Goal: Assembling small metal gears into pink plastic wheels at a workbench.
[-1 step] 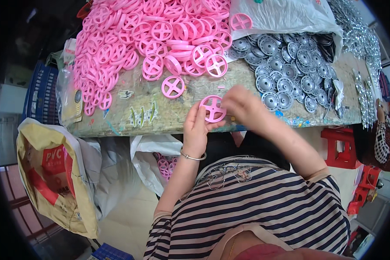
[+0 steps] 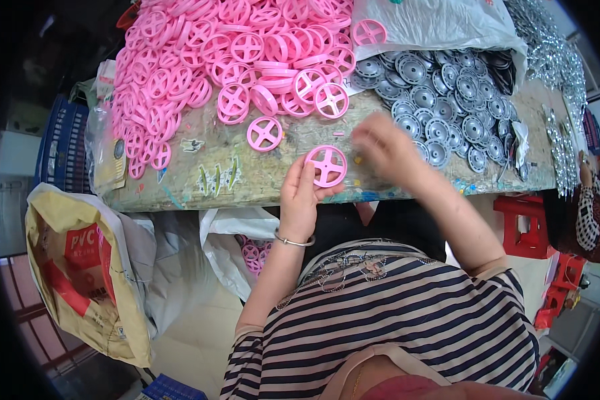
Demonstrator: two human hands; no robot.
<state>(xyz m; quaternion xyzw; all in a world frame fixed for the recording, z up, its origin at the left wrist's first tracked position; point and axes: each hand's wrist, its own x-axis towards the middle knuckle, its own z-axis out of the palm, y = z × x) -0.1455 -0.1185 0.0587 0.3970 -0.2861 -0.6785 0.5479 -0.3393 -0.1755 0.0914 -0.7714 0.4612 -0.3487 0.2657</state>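
Note:
My left hand (image 2: 300, 200) holds a pink spoked plastic wheel (image 2: 327, 165) by its lower rim, just above the near edge of the worn workbench (image 2: 247, 183). My right hand (image 2: 383, 145) is blurred with motion, just right of the wheel and apart from it, close to a heap of grey metal discs (image 2: 447, 100). I cannot make out whether it holds anything. A big pile of the same pink wheels (image 2: 227, 47) covers the far left of the bench. One loose pink wheel (image 2: 265, 133) lies alone in front of the pile.
A white plastic bag (image 2: 440, 27) lies behind the discs. Shiny metal parts (image 2: 553, 60) run along the right. Below the bench a white bag with pink wheels (image 2: 250, 257), a yellow sack (image 2: 80, 273), a blue crate (image 2: 60, 147) and red stools (image 2: 527, 223). Another person's sleeve (image 2: 590, 220) is at the right.
My right hand has come off the pink wheel and moved slightly up and right toward the grey discs. My left hand still holds the wheel in the same place.

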